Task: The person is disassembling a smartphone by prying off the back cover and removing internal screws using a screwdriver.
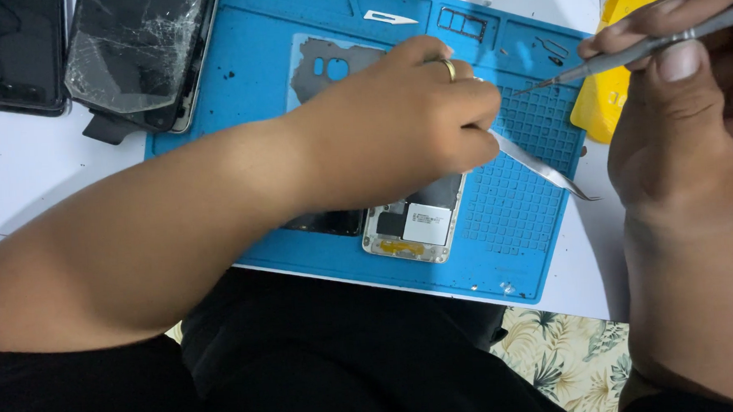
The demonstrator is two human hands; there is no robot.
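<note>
The left hand (404,118) lies curled across the middle of the frame, fingers closed on a pair of curved metal tweezers (542,167) whose tips jut out to the lower right over the gridded part of the blue work mat (253,63); a gold ring (449,68) sits on one finger; under that hand, at the centre bottom of the mat, rests the opened phone (413,224), its insides showing, partly hidden by the wrist; the right hand (683,93) fills the right edge of the frame, pinching a thin grey pointed tool (624,56) between thumb and fingers, tip aimed left just above the mat's upper right; behind it lies a yellow object (605,97) on the white counter (19,163); at the upper left sits a phone with a shattered screen (133,51), beside it a dark phone (10,53); a small blade (389,17) and a SIM tray (461,23) rest along the mat's top edge; a grey back panel (327,68) lies just above the left hand.
</note>
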